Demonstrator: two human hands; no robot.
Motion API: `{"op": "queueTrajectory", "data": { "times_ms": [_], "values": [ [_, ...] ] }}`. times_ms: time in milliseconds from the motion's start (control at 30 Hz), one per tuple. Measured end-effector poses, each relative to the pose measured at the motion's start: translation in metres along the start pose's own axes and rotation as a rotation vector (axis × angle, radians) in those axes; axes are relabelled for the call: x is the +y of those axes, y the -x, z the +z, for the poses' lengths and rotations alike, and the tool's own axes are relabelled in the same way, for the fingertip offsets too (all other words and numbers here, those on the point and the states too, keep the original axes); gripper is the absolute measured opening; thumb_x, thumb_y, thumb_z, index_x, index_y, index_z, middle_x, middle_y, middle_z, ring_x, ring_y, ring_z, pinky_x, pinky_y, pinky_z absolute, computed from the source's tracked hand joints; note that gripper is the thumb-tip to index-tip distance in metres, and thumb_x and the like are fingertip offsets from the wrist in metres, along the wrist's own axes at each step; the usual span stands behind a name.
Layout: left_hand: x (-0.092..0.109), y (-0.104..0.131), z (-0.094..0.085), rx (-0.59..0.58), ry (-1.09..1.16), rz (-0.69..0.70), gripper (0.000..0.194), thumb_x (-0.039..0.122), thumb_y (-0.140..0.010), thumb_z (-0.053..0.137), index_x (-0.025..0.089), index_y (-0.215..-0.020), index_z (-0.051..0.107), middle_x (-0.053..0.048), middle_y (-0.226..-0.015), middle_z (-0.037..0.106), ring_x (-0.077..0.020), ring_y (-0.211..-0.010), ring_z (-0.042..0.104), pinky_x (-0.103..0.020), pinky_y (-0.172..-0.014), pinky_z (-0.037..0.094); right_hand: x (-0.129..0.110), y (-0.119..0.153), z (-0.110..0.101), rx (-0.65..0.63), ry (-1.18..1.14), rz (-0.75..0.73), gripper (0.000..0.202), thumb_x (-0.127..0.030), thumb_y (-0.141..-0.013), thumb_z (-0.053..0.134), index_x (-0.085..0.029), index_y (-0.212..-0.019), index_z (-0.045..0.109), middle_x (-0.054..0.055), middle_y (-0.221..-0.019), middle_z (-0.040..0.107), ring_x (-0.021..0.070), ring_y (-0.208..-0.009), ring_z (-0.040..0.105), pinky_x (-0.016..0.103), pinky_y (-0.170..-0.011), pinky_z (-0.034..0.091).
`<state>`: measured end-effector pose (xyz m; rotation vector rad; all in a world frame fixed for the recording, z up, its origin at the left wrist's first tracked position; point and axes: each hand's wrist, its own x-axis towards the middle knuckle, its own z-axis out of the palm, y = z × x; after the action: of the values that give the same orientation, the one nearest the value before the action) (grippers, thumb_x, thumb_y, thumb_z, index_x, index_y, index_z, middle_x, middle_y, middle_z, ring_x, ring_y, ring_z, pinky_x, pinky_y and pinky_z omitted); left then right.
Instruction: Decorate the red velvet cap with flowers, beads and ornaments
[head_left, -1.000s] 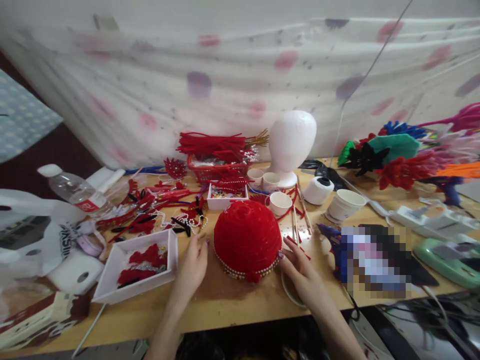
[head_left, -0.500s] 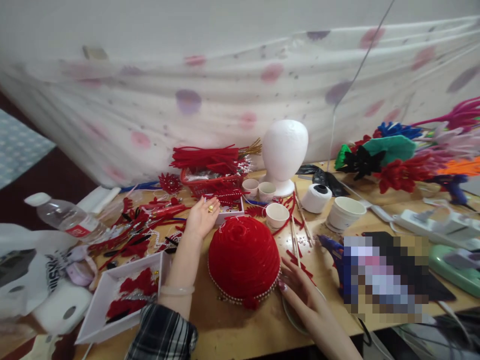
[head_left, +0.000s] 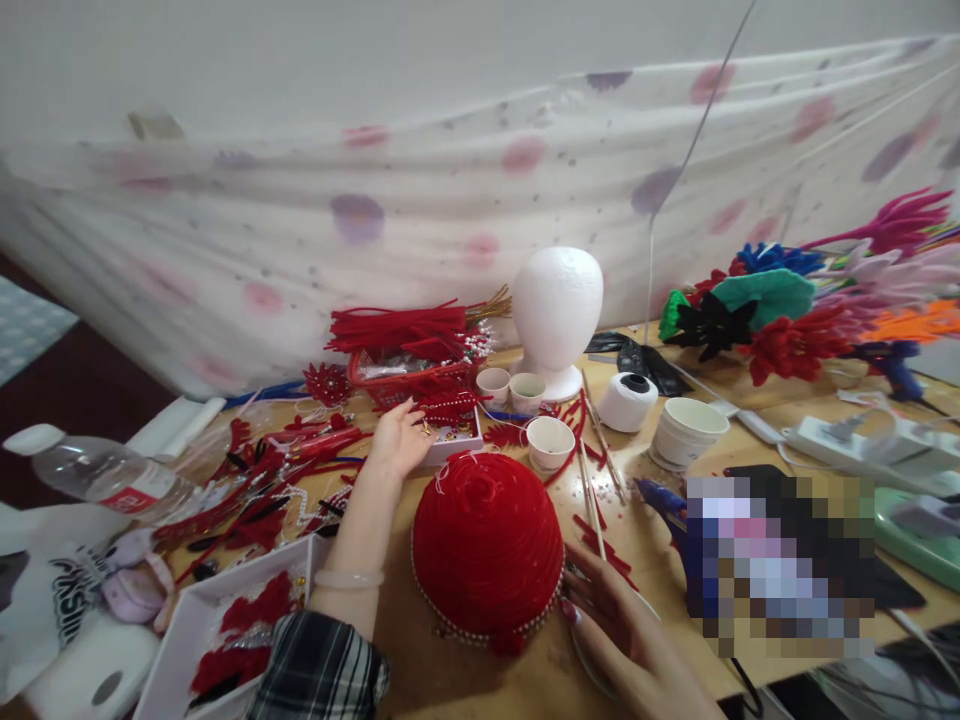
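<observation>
A domed red velvety cap (head_left: 486,545) stands in front of me, its lower edge trimmed with a string of small pearls and loose white thread on top. My right hand (head_left: 611,620) rests against its right edge, fingertips at the pearl trim, thumb partly hidden. My left hand (head_left: 401,440) is at the left edge of a small white box (head_left: 454,452) with gold pieces and a red beaded piece in it. Its fingers are partly curled, and a small gold ornament (head_left: 428,430) shows at the palm's edge.
A white foam head (head_left: 558,315), paper cups (head_left: 550,443) and a thread spool (head_left: 628,402) stand behind. Left are a white tray (head_left: 176,625) and plastic bottle (head_left: 97,475). Right lie a blue glue gun (head_left: 667,515), power strip (head_left: 832,440) and velvety flowers (head_left: 795,340).
My left hand has turned from palm-up, with the gold ornament lying on it, to tilted toward the small box with fingers curling. My right hand stays at the cap. The view has shifted slightly.
</observation>
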<state>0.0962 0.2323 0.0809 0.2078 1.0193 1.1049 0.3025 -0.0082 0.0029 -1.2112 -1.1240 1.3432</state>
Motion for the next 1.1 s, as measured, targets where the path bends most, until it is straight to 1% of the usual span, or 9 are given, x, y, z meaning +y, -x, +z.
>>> {"op": "queueTrajectory", "data": {
  "times_ms": [133,267,433,533,600,667,733,933,1100],
  "values": [
    [0.003,0.01,0.003,0.02,-0.052,0.042,0.037,0.031,-0.094,0.054,0.012,-0.126,0.056,-0.017,-0.132,0.056,-0.0281,-0.118,0.057,-0.047,-0.095,0.05,0.0,0.001,-0.001,0.033,0.047,-0.011,0.06,-0.055,-0.09,0.056,-0.022,-0.14,0.045,0.018,-0.144,0.05,0.0262,-0.129,0.053,0.043,-0.109,0.044],
    [0.004,0.037,0.002,0.007,-0.094,0.173,0.026,0.016,-0.089,0.05,0.002,-0.106,0.065,-0.027,-0.129,0.056,-0.0289,-0.133,0.047,-0.038,-0.111,0.038,-0.006,0.004,-0.001,0.252,0.311,-0.097,0.044,-0.049,-0.092,0.054,-0.02,-0.124,0.063,0.015,-0.131,0.063,0.0272,-0.123,0.059,0.041,-0.105,0.048],
    [-0.022,0.102,-0.013,-0.033,-0.136,0.536,0.019,0.009,-0.08,0.056,0.02,-0.087,0.07,-0.004,-0.115,0.068,-0.0151,-0.123,0.056,-0.026,-0.11,0.037,-0.029,0.014,0.006,0.426,0.513,-0.274,0.033,-0.042,-0.095,0.051,-0.019,-0.086,0.073,0.006,-0.083,0.075,0.0187,-0.077,0.07,0.025,-0.071,0.054],
    [-0.061,0.151,-0.031,-0.176,-0.584,0.837,0.018,0.023,-0.081,0.067,0.025,-0.096,0.076,-0.004,-0.106,0.073,-0.0191,-0.109,0.063,-0.03,-0.103,0.045,-0.038,0.021,0.016,0.359,0.524,-0.401,0.046,-0.039,-0.098,0.047,-0.019,-0.061,0.066,0.0,-0.057,0.063,0.0119,-0.053,0.059,0.021,-0.054,0.045],
    [-0.09,0.176,-0.041,-0.4,-0.92,0.784,0.02,0.028,-0.081,0.069,0.027,-0.099,0.078,-0.006,-0.11,0.073,-0.0216,-0.103,0.066,-0.031,-0.095,0.052,-0.038,0.026,0.023,0.27,0.489,-0.524,0.054,-0.038,-0.1,0.045,-0.019,-0.052,0.062,-0.001,-0.048,0.057,0.0099,-0.047,0.054,0.021,-0.051,0.041],
    [-0.113,0.191,-0.049,-0.662,-1.048,0.707,0.024,0.028,-0.083,0.068,0.031,-0.105,0.077,-0.006,-0.109,0.074,-0.0216,-0.097,0.069,-0.032,-0.087,0.056,-0.036,0.031,0.03,0.203,0.429,-0.625,0.059,-0.037,-0.101,0.043,-0.019,-0.047,0.057,-0.002,-0.043,0.055,0.0092,-0.045,0.052,0.022,-0.052,0.04],
    [-0.126,0.196,-0.055,-0.777,-1.054,0.653,0.023,0.026,-0.085,0.067,0.033,-0.104,0.077,-0.005,-0.103,0.076,-0.0205,-0.093,0.071,-0.03,-0.082,0.058,-0.033,0.035,0.035,0.175,0.405,-0.664,0.061,-0.036,-0.102,0.042,-0.019,-0.044,0.052,-0.002,-0.042,0.055,0.0097,-0.046,0.052,0.023,-0.054,0.04],
    [-0.131,0.199,-0.071,-0.681,-0.898,0.825,0.026,0.017,-0.075,0.078,0.035,-0.093,0.079,-0.003,-0.087,0.077,-0.0169,-0.078,0.072,-0.025,-0.071,0.06,-0.036,0.044,0.037,0.228,0.402,-0.708,0.043,-0.041,-0.094,0.058,-0.019,-0.057,0.054,0.0,-0.058,0.062,0.0136,-0.062,0.057,0.026,-0.062,0.044],
    [-0.141,0.208,-0.078,-0.7,-0.68,0.863,0.025,0.013,-0.066,0.084,0.034,-0.077,0.08,0.002,-0.074,0.075,-0.0131,-0.068,0.069,-0.022,-0.065,0.058,-0.037,0.051,0.037,0.113,0.27,-0.682,0.035,-0.046,-0.088,0.066,-0.019,-0.065,0.06,0.002,-0.072,0.071,0.015,-0.07,0.064,0.029,-0.069,0.048]
  ]
}}
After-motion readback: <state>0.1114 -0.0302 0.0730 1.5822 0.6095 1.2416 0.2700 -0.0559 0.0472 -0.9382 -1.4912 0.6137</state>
